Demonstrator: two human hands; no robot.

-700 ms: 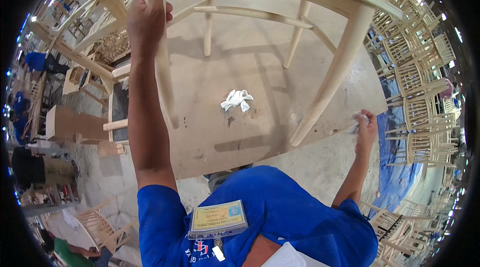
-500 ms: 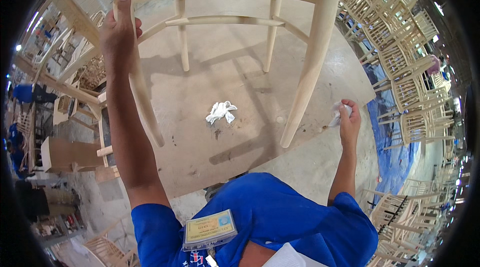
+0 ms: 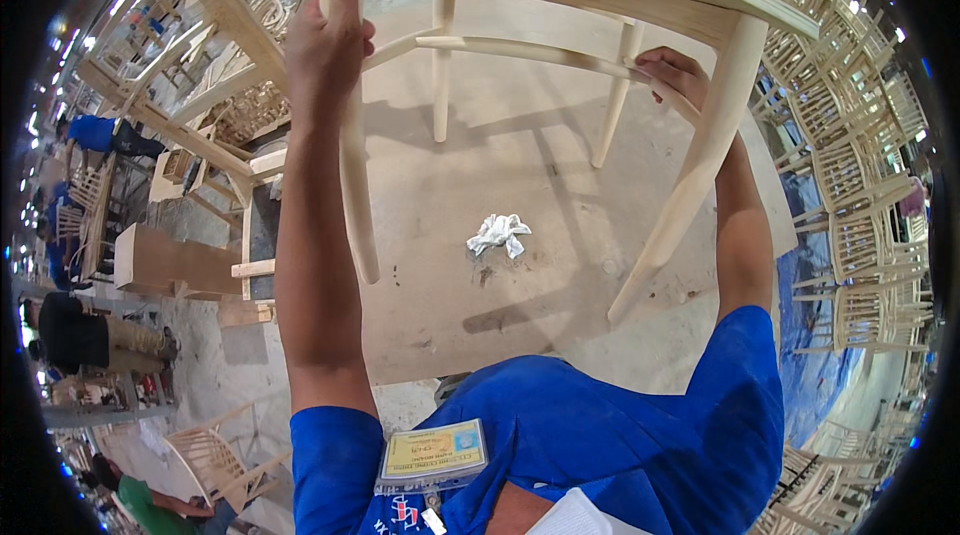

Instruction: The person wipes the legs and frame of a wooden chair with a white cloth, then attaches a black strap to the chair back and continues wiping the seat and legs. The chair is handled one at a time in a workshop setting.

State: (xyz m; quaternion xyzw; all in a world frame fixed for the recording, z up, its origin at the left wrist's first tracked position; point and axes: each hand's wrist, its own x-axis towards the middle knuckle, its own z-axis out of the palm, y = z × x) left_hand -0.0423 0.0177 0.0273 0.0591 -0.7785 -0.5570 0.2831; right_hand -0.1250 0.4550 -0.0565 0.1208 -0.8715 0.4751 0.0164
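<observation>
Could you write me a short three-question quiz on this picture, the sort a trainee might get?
1. Multiple choice: which part of the wooden chair does the person's left hand grip? A, its far right leg; B, its near left leg; C, its far stretcher.
2. True or false: a crumpled white cloth lies on the brown surface.
3. Count: how many legs of this chair can be seen?

Key: 1, B, near its top; 2, true; 3, four.
</observation>
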